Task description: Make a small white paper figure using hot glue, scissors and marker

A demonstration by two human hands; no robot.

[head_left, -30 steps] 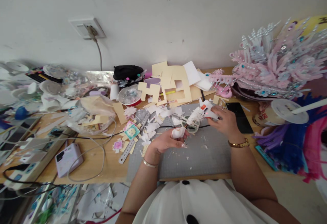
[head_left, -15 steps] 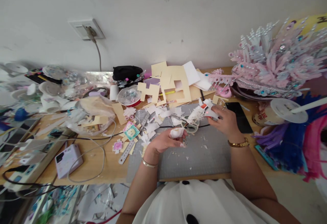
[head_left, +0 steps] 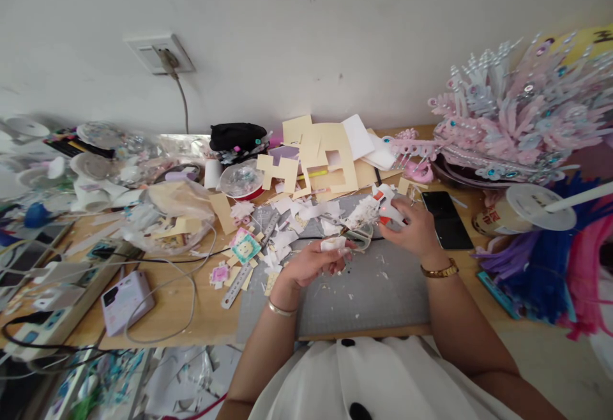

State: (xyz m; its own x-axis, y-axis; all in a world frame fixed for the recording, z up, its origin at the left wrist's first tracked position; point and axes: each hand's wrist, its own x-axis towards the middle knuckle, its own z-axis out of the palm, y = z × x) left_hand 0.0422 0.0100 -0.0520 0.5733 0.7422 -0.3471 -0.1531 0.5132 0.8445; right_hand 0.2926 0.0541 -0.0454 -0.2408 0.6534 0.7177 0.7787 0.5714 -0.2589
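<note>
Slantwise, the right hand (head_left: 416, 228) grips a glue gun (head_left: 389, 210), apparently pointing leftward; the left (head_left: 309, 263) holds something white (head_left: 332, 243).

White top (head_left: 306, 385), black buttons (head_left: 359, 411); silver bangle (head_left: 281, 309) left, gold bracelet (head_left: 439, 271) right.

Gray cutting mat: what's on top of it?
Mainly white paper scraps, one end of a metal ruler and a black cable. The left hand and glue gun hide parts; anything beneath them can't be seen.

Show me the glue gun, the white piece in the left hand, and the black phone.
Glue gun (head_left: 392, 212), head view: its white body.
White piece (head_left: 332, 244), head view: its visible side.
Black phone (head_left: 447, 220), head view: its dark face.
</note>
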